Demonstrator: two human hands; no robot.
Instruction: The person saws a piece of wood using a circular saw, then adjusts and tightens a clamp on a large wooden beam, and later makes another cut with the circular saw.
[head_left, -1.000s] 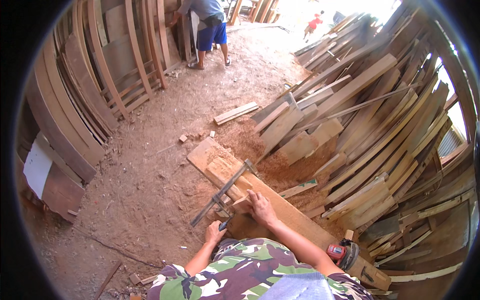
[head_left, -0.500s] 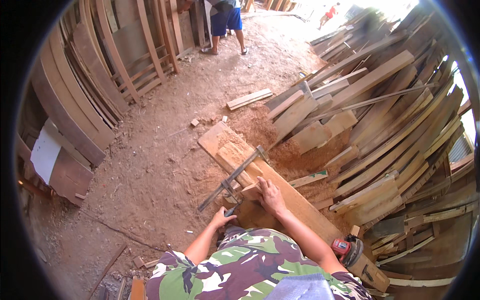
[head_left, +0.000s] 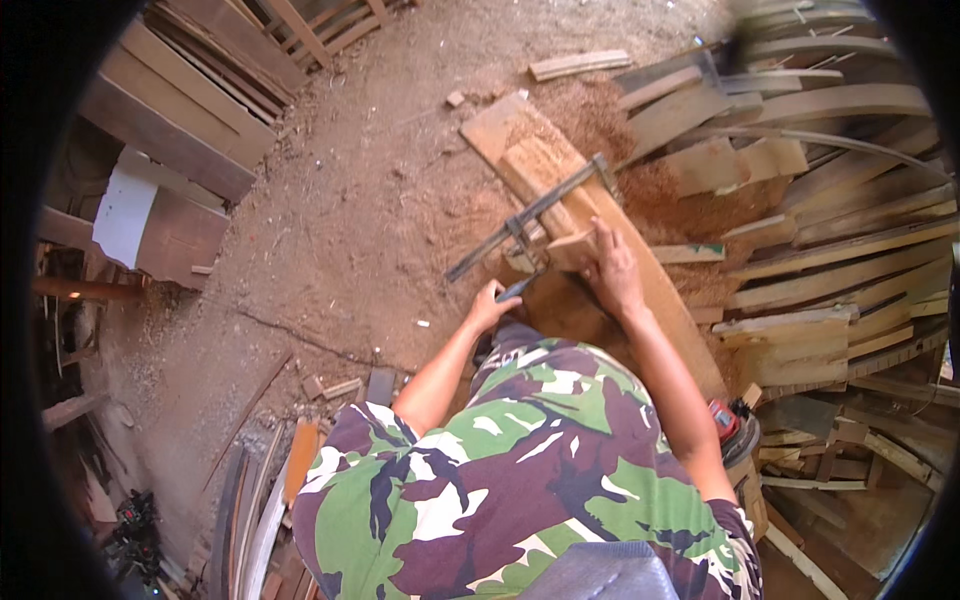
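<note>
A metal bar clamp [head_left: 548, 206] lies slantwise across a long wooden plank [head_left: 655, 270]. Under its bar, a shorter piece of wood [head_left: 532, 160] is pressed against the plank. My left hand [head_left: 486, 306] is closed around the clamp's dark handle [head_left: 519, 287], on the near left side. Over the plank, my right hand [head_left: 614, 268] grips a small wooden block [head_left: 571, 250] beside the clamp's jaw. Its fingertips lie over the block's right end, and the palm side is hidden.
A red and black power tool [head_left: 735, 428] sits by my right elbow on the plank's near end. Stacked boards [head_left: 820, 270] fill the right side. Sawdust [head_left: 655, 185] heaps beside the plank. Panels [head_left: 185, 95] lean at the far left, and scrap wood [head_left: 300, 460] lies near my left arm.
My view has tilted down and swung left, so the plank and hands appear higher and further right. The person in blue shorts has left the picture. Both hands keep their holds.
</note>
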